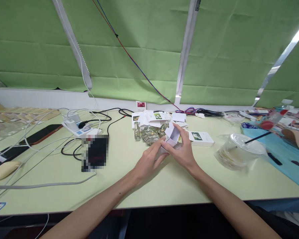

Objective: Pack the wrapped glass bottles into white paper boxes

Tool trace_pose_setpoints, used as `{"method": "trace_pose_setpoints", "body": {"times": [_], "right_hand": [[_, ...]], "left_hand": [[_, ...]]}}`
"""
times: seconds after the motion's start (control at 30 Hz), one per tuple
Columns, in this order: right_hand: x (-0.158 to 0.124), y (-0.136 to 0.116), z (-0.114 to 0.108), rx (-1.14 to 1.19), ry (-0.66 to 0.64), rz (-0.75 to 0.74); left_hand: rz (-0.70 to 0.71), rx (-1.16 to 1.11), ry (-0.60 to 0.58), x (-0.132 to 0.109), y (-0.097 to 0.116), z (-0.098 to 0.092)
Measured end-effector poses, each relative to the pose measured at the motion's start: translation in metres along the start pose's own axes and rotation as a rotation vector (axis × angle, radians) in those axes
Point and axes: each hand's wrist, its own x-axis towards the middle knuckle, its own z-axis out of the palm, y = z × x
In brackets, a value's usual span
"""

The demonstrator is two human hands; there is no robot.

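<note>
Both my hands meet over the middle of the pale green table (139, 186) on a small white carton box (171, 136) with its flap open. My left hand (149, 160) grips the box's near left end with curled fingers. My right hand (181, 149) wraps its right side, fingers over the top. Just behind the box stand several small clear glass bottles (149, 132). More white cartons with picture labels (157, 117) lie behind them, and one closed carton (200, 138) lies to the right.
At left are a white power strip (76, 127) with cables, two dark phones (41, 133), a blurred dark object (94, 152). At right sit a clear plastic lidded bowl (235, 147) and a blue sheet (284, 149) with tools. Green blinds hang behind.
</note>
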Motion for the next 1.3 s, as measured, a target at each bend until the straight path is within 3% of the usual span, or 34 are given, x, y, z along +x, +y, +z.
{"method": "trace_pose_setpoints", "body": {"times": [0.57,1.3], "right_hand": [[0.0024,0.002,0.0005,0.033,0.084,-0.138],[0.0016,0.001,0.0001,0.083,0.057,-0.082]], "left_hand": [[0.035,0.004,0.033,-0.0006,-0.003,0.0002],[0.056,0.009,0.052,0.0005,-0.0022,-0.0009]]}}
